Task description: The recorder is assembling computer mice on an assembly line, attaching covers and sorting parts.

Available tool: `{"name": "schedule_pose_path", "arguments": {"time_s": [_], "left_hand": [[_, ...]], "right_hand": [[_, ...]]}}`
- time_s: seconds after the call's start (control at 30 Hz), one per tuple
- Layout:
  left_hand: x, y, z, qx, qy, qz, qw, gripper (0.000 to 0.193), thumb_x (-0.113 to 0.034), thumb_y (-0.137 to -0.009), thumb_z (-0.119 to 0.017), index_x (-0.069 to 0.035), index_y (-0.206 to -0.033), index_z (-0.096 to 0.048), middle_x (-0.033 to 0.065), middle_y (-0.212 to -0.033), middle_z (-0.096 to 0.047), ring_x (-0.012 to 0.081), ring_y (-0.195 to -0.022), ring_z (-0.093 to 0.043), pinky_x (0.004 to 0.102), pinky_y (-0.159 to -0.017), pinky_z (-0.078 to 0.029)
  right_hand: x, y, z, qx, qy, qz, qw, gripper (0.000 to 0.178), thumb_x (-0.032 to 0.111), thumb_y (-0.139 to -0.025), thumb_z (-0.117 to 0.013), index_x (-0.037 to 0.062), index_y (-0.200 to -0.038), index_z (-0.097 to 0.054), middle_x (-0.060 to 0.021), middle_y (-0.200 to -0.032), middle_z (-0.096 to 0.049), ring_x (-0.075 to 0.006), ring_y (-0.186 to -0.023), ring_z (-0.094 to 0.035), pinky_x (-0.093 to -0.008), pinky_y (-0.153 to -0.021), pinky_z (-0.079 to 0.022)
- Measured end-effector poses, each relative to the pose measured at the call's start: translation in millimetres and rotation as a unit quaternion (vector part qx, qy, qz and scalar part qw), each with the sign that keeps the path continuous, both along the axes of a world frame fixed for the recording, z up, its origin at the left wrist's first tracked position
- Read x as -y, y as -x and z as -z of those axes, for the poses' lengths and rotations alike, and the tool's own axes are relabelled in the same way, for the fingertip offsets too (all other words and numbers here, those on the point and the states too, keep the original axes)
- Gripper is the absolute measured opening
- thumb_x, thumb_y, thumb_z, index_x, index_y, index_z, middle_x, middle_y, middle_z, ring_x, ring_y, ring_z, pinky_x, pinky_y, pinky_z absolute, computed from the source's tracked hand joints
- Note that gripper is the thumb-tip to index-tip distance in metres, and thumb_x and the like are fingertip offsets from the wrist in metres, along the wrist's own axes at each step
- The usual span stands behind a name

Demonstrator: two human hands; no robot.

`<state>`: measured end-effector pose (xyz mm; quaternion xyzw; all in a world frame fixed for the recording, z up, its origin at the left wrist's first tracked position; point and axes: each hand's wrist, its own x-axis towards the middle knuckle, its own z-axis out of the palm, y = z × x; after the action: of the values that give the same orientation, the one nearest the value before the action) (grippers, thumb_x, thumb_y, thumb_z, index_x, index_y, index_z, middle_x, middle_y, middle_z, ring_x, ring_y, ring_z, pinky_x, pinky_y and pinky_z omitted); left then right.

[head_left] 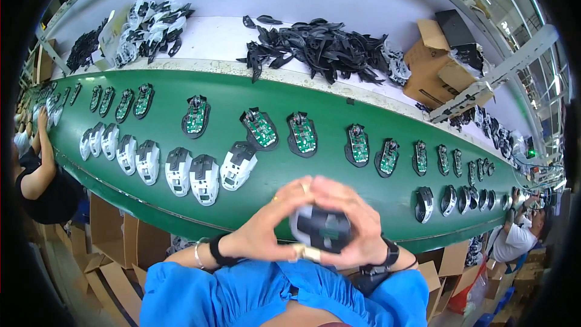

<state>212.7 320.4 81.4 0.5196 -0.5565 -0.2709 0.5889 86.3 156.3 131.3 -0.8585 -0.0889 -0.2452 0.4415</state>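
Observation:
Between my two hands is a computer mouse shell [324, 229], dark on top with a pale grey edge, somewhat blurred. My left hand [275, 221] curves round its left side, and my right hand [358, 218] wraps the right side; their fingertips meet above it. Something small and cream-coloured [307, 253] shows by the thumbs, too blurred to name. On the green belt beyond my hands lie a white-and-black mouse shell [238, 165] and mouse bases with green circuit boards, among them one base [302, 134] straight ahead.
More white shells [147, 162] line the belt's near left side, and grey-black shells [424, 204] its right. Black plastic pieces [321, 48] heap on the shelf behind, beside an open cardboard box [439, 69]. Co-workers [45, 172] sit at both ends. Cardboard boxes [124, 230] stand below.

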Motion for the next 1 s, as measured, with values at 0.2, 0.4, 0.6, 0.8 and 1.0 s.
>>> {"name": "schedule_pose_path", "arguments": {"time_s": [0.2,0.4,0.6,0.8,1.0], "left_hand": [[9.9,-15.5,48.1,-0.752,-0.040,0.110,0.649,0.054,-0.040,-0.088,-0.056,-0.014,-0.132,-0.041,0.0113,-0.127,-0.051,0.0286,-0.117,-0.051,0.0493,-0.096,-0.044],[1.8,-23.2,85.7,-0.649,-0.100,0.007,0.754,0.047,-0.017,-0.087,-0.058,-0.008,-0.130,-0.042,0.0163,-0.120,-0.057,0.0252,-0.094,-0.063,0.0373,-0.081,-0.053],[-6.7,-29.4,103.3,-0.604,-0.141,-0.034,0.784,0.055,-0.019,-0.083,-0.060,-0.003,-0.132,-0.040,0.0175,-0.124,-0.054,0.0235,-0.094,-0.063,0.0351,-0.084,-0.052],[-7.0,-25.3,106.4,-0.597,-0.129,-0.020,0.792,0.060,-0.016,-0.083,-0.060,-0.003,-0.136,-0.034,0.0131,-0.117,-0.059,0.0208,-0.093,-0.062,0.0311,-0.081,-0.051],[-11.8,-26.5,107.4,-0.592,-0.133,-0.023,0.795,0.054,-0.016,-0.084,-0.061,-0.004,-0.131,-0.039,0.0154,-0.121,-0.056,0.0231,-0.094,-0.062,0.0346,-0.082,-0.051]], "right_hand": [[0.9,-46.2,20.8,-0.038,0.262,-0.051,0.963,0.083,0.046,-0.066,-0.075,0.0090,-0.133,-0.043,-0.0190,-0.138,-0.040,-0.0363,-0.130,-0.034,-0.0577,-0.108,-0.019],[104.7,-187.8,63.4,-0.048,0.103,0.122,0.986,0.038,0.018,-0.076,-0.068,0.0008,-0.109,-0.060,-0.0168,-0.098,-0.065,-0.0317,-0.089,-0.063,-0.0375,-0.078,-0.051],[176.5,-296.5,116.2,-0.208,0.122,0.386,0.891,0.037,0.028,-0.075,-0.069,0.0030,-0.102,-0.064,-0.0186,-0.099,-0.065,-0.0338,-0.093,-0.063,-0.0431,-0.078,-0.051],[180.4,-316.4,145.1,-0.175,0.286,0.433,0.837,0.026,0.025,-0.079,-0.064,0.0043,-0.094,-0.061,-0.0168,-0.098,-0.058,-0.0351,-0.089,-0.061,-0.0479,-0.073,-0.051],[184.0,-297.0,135.9,-0.265,0.235,0.353,0.866,0.032,0.028,-0.074,-0.066,0.0045,-0.096,-0.065,-0.0196,-0.099,-0.065,-0.0357,-0.097,-0.062,-0.0474,-0.082,-0.049]]}}
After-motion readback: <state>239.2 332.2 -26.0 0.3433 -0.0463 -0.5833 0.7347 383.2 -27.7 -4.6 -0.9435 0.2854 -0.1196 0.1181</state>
